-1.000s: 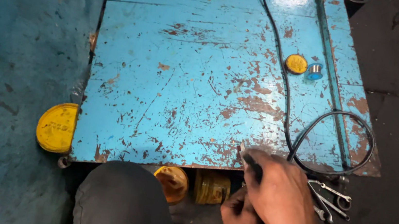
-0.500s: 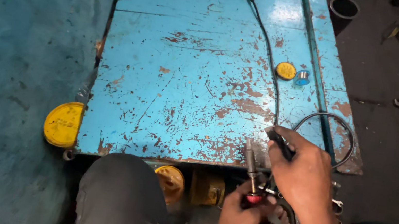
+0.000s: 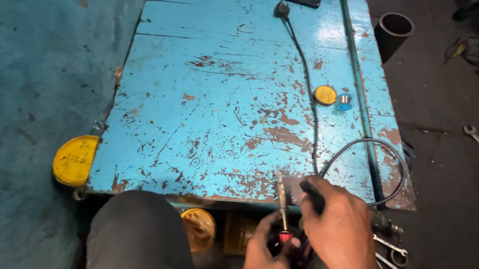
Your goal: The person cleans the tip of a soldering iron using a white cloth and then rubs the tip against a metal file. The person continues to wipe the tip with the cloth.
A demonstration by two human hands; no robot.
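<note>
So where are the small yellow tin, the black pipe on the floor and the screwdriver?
small yellow tin (image 3: 325, 95): head view, middle of its round lid.
black pipe (image 3: 392, 32): head view, on its outer wall below the open mouth.
screwdriver (image 3: 281, 198): head view, on its metal shaft.

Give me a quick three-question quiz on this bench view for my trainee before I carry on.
1. True or false: the right hand grips a black-handled tool whose dark cable runs up the worn blue-painted metal tabletop.
2. What sits beside the small round yellow tin? A) blue spool B) hammer C) glove
3. Which hand holds the thin metal rod with a red part?

Key: 1 true; 2 A; 3 the left hand.
</note>
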